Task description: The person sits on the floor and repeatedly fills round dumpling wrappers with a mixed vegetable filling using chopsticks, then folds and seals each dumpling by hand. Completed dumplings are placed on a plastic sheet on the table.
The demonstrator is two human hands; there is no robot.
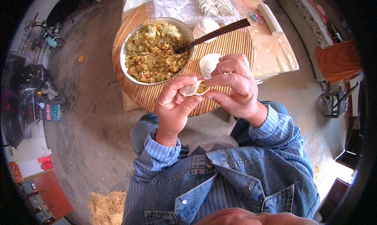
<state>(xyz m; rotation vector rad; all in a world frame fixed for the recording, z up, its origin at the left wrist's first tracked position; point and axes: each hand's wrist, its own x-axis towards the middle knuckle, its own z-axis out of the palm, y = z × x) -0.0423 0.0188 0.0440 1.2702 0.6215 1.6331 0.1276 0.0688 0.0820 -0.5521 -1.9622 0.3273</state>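
Between my two hands, above the near edge of a round reed mat (141,98), is a partly folded dumpling (190,90) with its filling showing at the right end. My left hand (176,102) pinches its left part between thumb and fingers. On the right end, the thumb and fingers of my right hand (237,88) grip the wrapper's edge. Just beyond the hands lies a stack of round dough wrappers (208,65), partly hidden by my right fingers. A bowl (123,61) of chopped filling (156,54) stands at the left, with dark chopsticks (216,35) leaning out of it.
Farther back, a plastic-covered tray (173,7) carries rows of folded dumplings (210,2). Another wrapper stack (206,29) sits before it. A pale rolling pin (270,20) lies on the table (272,52) at the right. The chopsticks jut rightward over the mat.
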